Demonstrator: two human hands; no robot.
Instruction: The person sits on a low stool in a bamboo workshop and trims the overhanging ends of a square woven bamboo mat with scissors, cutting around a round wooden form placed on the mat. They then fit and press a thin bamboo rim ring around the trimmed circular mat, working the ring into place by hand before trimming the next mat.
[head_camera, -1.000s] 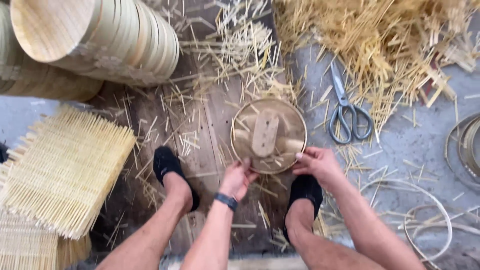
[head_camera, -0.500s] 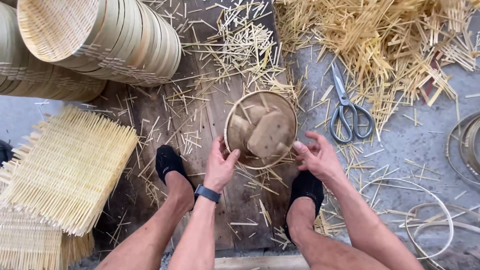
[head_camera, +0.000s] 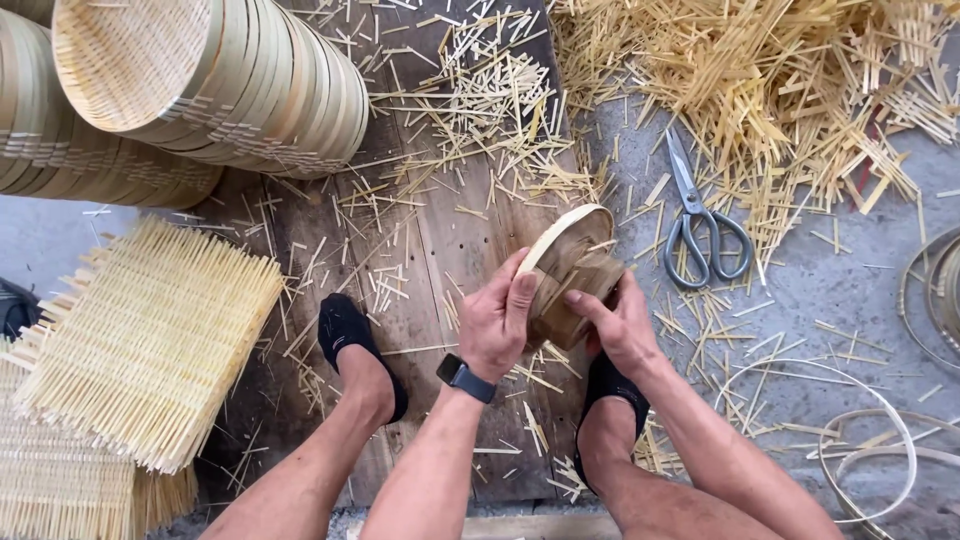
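Both hands, left hand (head_camera: 497, 322) and right hand (head_camera: 622, 325), clasp the round bamboo-rimmed woven tray (head_camera: 567, 262) tilted on edge at centre; finished trays (head_camera: 250, 85) stacked upper left; scissors (head_camera: 700, 225) idle.

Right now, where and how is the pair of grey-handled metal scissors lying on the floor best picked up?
Grip the grey-handled metal scissors at the two looped handles, coming from the near side with the right hand. The loops point toward the person and lie fairly clear, while the closed blades point away toward the heap of bamboo offcuts.

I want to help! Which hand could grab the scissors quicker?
Probably the right hand: the scissors lie on its side, just beyond it. The left hand grips the hoop, farther away.
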